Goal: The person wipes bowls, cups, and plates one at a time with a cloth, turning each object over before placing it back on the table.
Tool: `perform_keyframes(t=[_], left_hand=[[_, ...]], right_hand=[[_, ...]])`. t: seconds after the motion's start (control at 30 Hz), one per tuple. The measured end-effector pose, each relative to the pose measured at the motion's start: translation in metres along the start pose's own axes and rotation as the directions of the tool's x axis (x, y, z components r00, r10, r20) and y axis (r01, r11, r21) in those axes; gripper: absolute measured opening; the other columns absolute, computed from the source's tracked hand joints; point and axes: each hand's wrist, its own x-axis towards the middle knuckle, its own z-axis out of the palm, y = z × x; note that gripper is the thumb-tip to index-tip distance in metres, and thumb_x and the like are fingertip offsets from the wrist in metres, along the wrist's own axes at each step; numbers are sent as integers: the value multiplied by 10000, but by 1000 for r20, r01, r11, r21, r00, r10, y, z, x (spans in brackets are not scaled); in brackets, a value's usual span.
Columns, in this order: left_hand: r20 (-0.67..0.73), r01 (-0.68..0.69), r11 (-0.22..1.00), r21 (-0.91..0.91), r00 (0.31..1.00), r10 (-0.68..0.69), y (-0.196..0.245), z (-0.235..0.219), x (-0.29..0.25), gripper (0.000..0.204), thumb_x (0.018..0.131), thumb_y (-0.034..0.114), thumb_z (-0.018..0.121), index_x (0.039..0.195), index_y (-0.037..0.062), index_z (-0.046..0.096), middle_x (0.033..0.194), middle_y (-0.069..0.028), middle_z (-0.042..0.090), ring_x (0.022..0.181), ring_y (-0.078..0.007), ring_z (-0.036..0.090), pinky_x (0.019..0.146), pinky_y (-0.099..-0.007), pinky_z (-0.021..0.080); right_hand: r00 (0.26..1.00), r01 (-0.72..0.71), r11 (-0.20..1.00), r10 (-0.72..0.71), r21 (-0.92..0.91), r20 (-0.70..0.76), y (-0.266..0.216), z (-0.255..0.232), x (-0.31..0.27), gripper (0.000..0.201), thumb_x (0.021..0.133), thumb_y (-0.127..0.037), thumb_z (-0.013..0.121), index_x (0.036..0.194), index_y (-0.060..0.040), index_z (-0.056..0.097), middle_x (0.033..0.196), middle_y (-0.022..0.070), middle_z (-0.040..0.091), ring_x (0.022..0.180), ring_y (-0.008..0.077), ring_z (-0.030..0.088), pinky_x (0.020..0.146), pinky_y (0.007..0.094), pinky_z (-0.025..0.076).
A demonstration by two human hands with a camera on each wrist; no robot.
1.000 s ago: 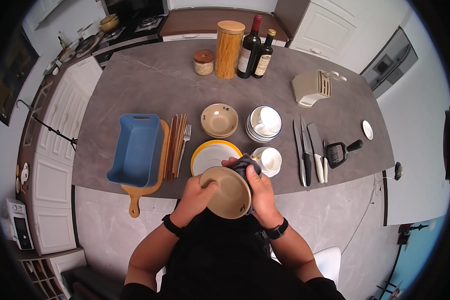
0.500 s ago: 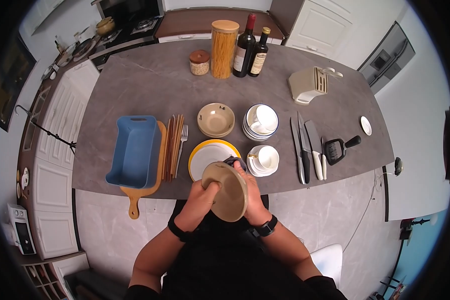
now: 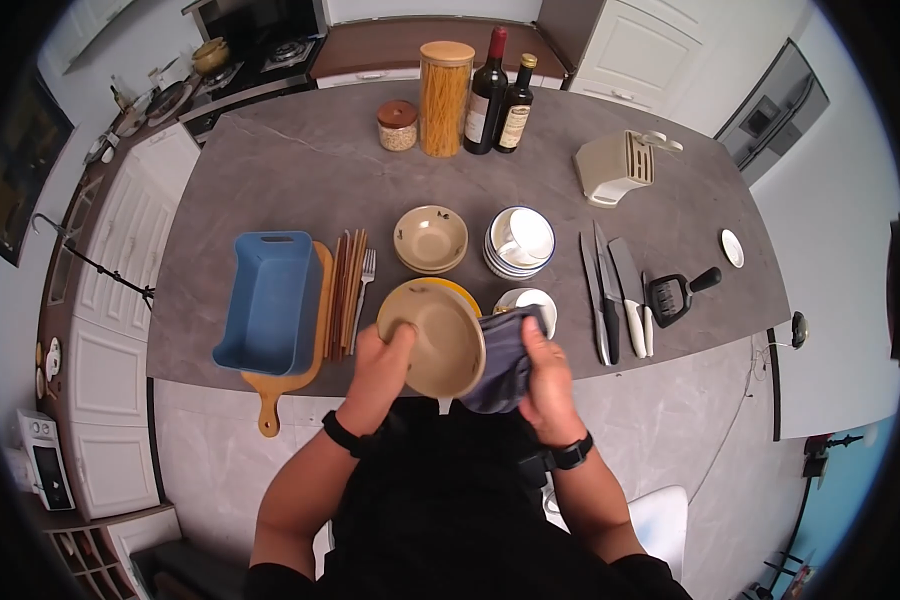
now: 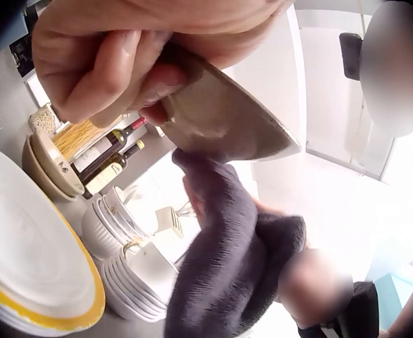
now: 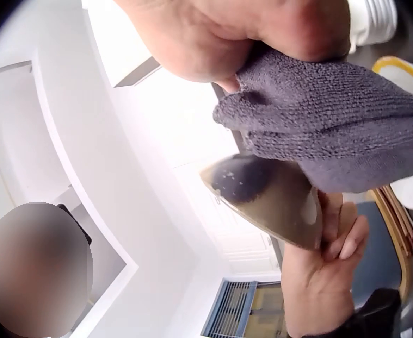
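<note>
A tan bowl (image 3: 435, 340) is held up in front of the person by the left hand (image 3: 378, 365), its thumb over the rim and fingers beneath. The right hand (image 3: 550, 385) grips a dark grey cloth (image 3: 502, 365), which hangs against the bowl's right side. In the right wrist view the cloth (image 5: 326, 113) lies close over the bowl (image 5: 270, 201), whose outside carries a dark patch. Below and behind the bowl, a white plate with a yellow rim (image 4: 87, 310) is partly covered in the head view.
Stacked tan bowls (image 3: 430, 240), white bowls with a cup (image 3: 520, 240) and another cup (image 3: 540, 305) stand just beyond the hands. Leftward are a fork (image 3: 365, 290), chopsticks (image 3: 342, 300) and a blue bin (image 3: 270, 310) on a wooden board (image 3: 268, 415). Knives (image 3: 610, 300) lie to the right.
The bowl has turned its inside more upward and moved slightly up and left. The right hand has drawn away to the right, and more of the cloth shows.
</note>
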Motion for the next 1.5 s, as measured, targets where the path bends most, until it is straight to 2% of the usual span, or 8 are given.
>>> perform_keyframes(t=[0.13, 0.2, 0.27, 0.47, 0.67, 0.87, 1.23, 1.5], left_hand=[[-126, 31, 999, 14, 992, -29, 22, -2, 27, 387, 1029, 307, 487, 944, -23, 671, 794, -6, 616, 680, -81, 540, 609, -275, 435], [-68, 72, 994, 88, 996, -66, 44, -4, 42, 399, 1028, 380, 461, 895, 33, 604, 751, 1, 534, 638, -88, 482, 570, -279, 376], [6, 37, 997, 72, 999, -38, 51, -3, 65, 372, 1017, 451, 484, 966, 94, 573, 727, 21, 457, 605, -86, 423, 531, -261, 310], [29, 27, 950, 312, 999, -38, 51, 5, 170, 354, 960, 439, 488, 864, 104, 549, 666, 20, 440, 557, -89, 387, 492, -289, 267], [67, 19, 848, 529, 996, -64, 49, 24, 270, 423, 987, 459, 433, 776, 104, 522, 635, 17, 431, 505, -106, 354, 463, -315, 251], [23, 155, 756, 636, 975, -219, 36, 44, 328, 469, 1010, 470, 449, 753, 80, 491, 611, 14, 402, 442, -107, 311, 407, -330, 214], [147, 240, 698, 674, 883, -445, -7, 55, 405, 461, 997, 483, 474, 854, 50, 531, 654, -16, 467, 432, -114, 362, 374, -317, 257], [278, 277, 697, 661, 773, -570, -34, 39, 433, 477, 999, 468, 454, 719, 83, 489, 534, 27, 360, 403, -85, 280, 384, -278, 217]], right_hand=[[972, 203, 979, -205, -26, -116, -40, -36, -12, 433, 1083, -427, 566, 1160, -16, 677, 1081, 105, 743, 963, 199, 729, 884, 353, 589], [931, 291, 956, -274, 40, -240, -54, -53, -9, 449, 1094, -422, 550, 1136, 8, 669, 1085, 119, 735, 967, 194, 723, 878, 350, 585], [913, 329, 943, -301, 57, -276, -60, -78, -4, 445, 1099, -410, 544, 1137, 16, 668, 1098, 125, 731, 981, 199, 717, 883, 357, 581], [869, 355, 934, -347, -44, -353, -41, -124, 17, 468, 1099, -402, 544, 1173, 46, 660, 1128, 139, 727, 1000, 215, 713, 906, 363, 566], [911, 211, 970, -150, 121, -385, -24, -137, -4, 442, 1080, -366, 563, 1183, 51, 666, 1132, 153, 736, 1006, 240, 725, 923, 370, 567], [936, -6, 957, 108, 291, -335, -9, -166, -40, 388, 1017, -248, 581, 1287, 28, 625, 1207, 149, 730, 1100, 273, 712, 995, 401, 553], [878, 0, 952, 146, 305, -456, 13, -170, -71, 403, 914, -175, 625, 1242, 59, 650, 1190, 189, 735, 1078, 316, 722, 1023, 423, 558], [837, -69, 963, 199, 261, -509, 18, -155, -50, 375, 917, -164, 651, 1210, 69, 667, 1124, 175, 755, 1010, 306, 746, 972, 416, 585]])
